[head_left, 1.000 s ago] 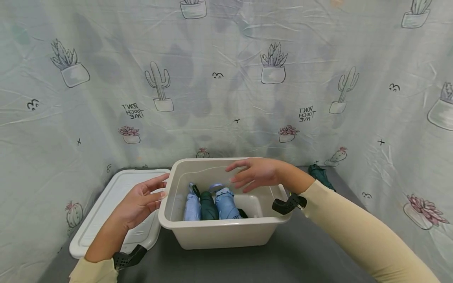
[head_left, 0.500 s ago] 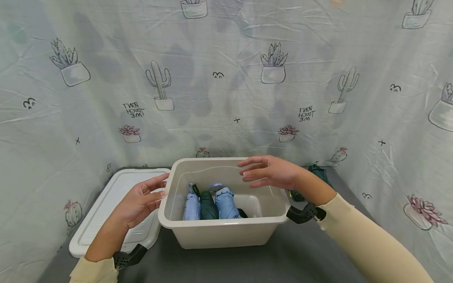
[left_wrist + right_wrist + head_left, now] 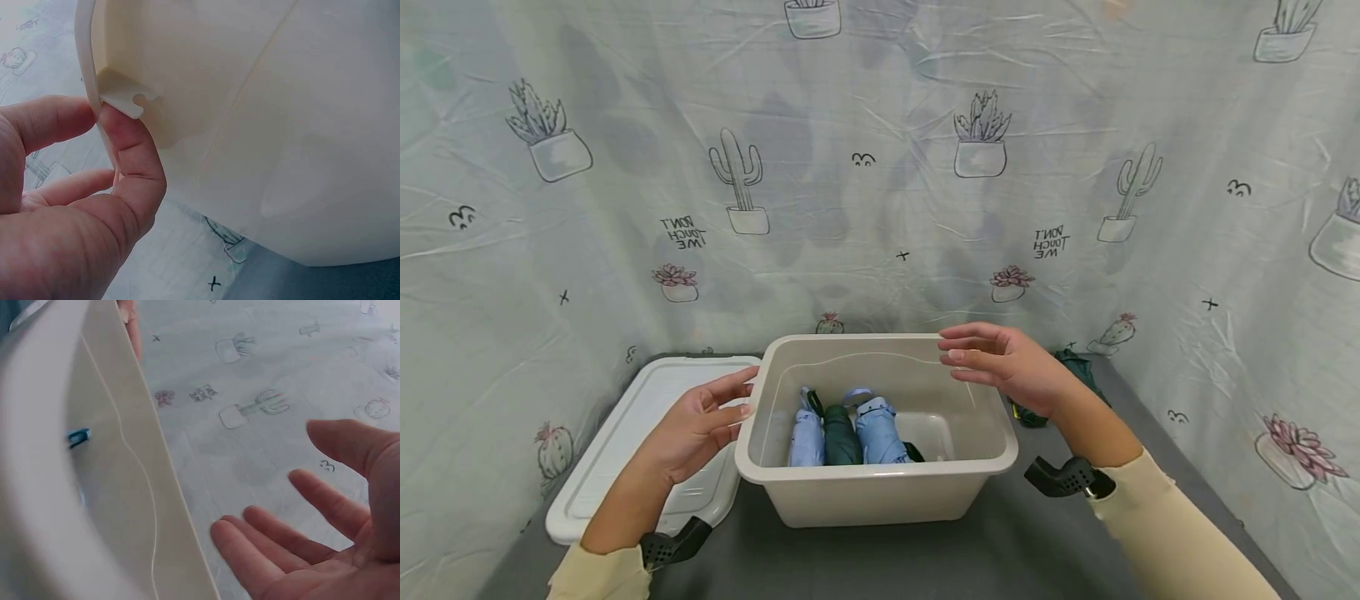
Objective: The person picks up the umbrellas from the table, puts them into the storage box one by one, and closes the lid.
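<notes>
A cream plastic storage bin (image 3: 880, 500) stands on the grey table. Inside, toward the left, lie a pale blue folded umbrella (image 3: 807, 437), a dark green folded umbrella (image 3: 842, 435) and a wider blue folded umbrella (image 3: 882, 433). My left hand (image 3: 700, 421) holds the bin's left rim; the left wrist view shows its fingers (image 3: 134, 147) bent around the edge. Over the bin's right back corner is my right hand (image 3: 1003, 362), its fingers loosely extended and nothing in them. The right wrist view has that hand (image 3: 312, 544) apart from the bin wall.
A white lid (image 3: 625, 467) lies flat left of the bin, partly behind my left arm. Beyond my right forearm, a dark green bundle (image 3: 1078, 367) rests on the table, with another dark item (image 3: 1030, 418) beside the bin. A cactus-print curtain (image 3: 880, 208) hangs behind.
My right hand has moved right and slightly up, from above the bin's middle to its right back corner. The left hand and the umbrellas stay where they were.
</notes>
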{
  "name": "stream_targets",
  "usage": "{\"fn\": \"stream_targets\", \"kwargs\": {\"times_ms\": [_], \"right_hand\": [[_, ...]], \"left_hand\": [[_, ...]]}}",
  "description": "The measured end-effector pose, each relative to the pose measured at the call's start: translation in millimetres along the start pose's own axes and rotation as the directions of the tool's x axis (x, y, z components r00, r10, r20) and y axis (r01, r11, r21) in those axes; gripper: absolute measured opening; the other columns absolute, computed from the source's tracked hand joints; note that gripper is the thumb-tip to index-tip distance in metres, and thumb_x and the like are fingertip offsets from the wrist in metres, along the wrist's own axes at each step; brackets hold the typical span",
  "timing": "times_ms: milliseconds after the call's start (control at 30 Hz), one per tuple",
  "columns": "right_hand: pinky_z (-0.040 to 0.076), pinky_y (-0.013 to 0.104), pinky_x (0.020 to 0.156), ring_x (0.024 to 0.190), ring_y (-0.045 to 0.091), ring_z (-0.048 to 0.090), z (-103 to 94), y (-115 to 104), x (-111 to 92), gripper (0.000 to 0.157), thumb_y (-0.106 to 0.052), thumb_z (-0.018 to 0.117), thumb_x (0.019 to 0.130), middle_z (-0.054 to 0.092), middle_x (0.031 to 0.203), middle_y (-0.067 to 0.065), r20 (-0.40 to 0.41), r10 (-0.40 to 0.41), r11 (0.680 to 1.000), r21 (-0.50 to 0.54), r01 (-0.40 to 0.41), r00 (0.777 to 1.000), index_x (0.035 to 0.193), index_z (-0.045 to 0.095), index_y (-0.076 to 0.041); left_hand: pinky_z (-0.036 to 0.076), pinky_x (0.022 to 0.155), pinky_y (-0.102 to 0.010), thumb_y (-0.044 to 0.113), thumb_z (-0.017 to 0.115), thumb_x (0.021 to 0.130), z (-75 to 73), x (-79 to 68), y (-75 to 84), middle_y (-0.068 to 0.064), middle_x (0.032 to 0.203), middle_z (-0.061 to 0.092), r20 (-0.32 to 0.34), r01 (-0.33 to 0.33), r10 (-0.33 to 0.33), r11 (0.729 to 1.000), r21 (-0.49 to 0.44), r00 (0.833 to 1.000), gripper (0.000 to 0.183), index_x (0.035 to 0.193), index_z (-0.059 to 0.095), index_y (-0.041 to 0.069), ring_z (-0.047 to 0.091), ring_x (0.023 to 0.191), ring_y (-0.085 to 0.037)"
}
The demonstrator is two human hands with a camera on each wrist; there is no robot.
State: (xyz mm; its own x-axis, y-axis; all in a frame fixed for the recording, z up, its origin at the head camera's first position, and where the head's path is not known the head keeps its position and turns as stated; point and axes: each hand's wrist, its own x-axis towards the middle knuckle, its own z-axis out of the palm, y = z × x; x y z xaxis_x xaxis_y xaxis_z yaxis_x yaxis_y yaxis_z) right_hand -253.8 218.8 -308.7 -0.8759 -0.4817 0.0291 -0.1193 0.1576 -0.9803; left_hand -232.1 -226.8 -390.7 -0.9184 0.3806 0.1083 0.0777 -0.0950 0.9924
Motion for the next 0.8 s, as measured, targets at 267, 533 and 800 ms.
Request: {"fn": "stream_targets", "kwargs": {"times_ms": [267, 533, 800], "right_hand": [[0.057, 0.029, 0.098, 0.118, 0.009, 0.068, -5.4, 23, -9, 0.047, -0.026, 0.066, 0.101, 0.069, 0.128, -0.007, -0.226, -0.13, 0.988, -0.109, 0.107, 0.965, 0.139, 0.058, 0.001], [0.056, 0.019, 0.094, 0.112, 0.01, 0.07, -14.1, 50, -15, 0.046, -0.033, 0.068, 0.1, 0.07, 0.128, 0.002, -0.413, -0.16, 0.982, -0.157, 0.103, 0.897, 0.134, 0.064, -0.002], [0.057, 0.018, 0.092, 0.108, 0.003, 0.07, -22.8, 77, -20, 0.044, -0.028, 0.067, 0.1, 0.072, 0.122, -0.002, -0.494, -0.187, 0.982, -0.111, 0.152, 0.849, 0.131, 0.064, 0.003]], "left_hand": [[0.061, 0.092, -0.033, 0.002, 0.057, 0.103, -0.7, 0.6, -0.9, -0.005, 0.126, 0.059, 0.009, -0.016, 0.016, 1.0, -0.012, 1.0, 0.064, 0.16, 0.027, -0.003, 0.069, 0.11, -0.015], [0.06, 0.093, -0.035, 0.003, 0.057, 0.103, -0.7, 0.9, -1.3, -0.006, 0.126, 0.06, 0.016, -0.023, 0.023, 1.0, -0.012, 1.0, 0.063, 0.16, 0.029, 0.0, 0.07, 0.111, -0.017], [0.06, 0.093, -0.035, 0.004, 0.058, 0.103, -0.3, -0.4, -0.5, -0.005, 0.126, 0.059, 0.004, -0.011, 0.011, 1.0, -0.005, 1.0, 0.064, 0.16, 0.029, 0.0, 0.07, 0.111, -0.017]]}}
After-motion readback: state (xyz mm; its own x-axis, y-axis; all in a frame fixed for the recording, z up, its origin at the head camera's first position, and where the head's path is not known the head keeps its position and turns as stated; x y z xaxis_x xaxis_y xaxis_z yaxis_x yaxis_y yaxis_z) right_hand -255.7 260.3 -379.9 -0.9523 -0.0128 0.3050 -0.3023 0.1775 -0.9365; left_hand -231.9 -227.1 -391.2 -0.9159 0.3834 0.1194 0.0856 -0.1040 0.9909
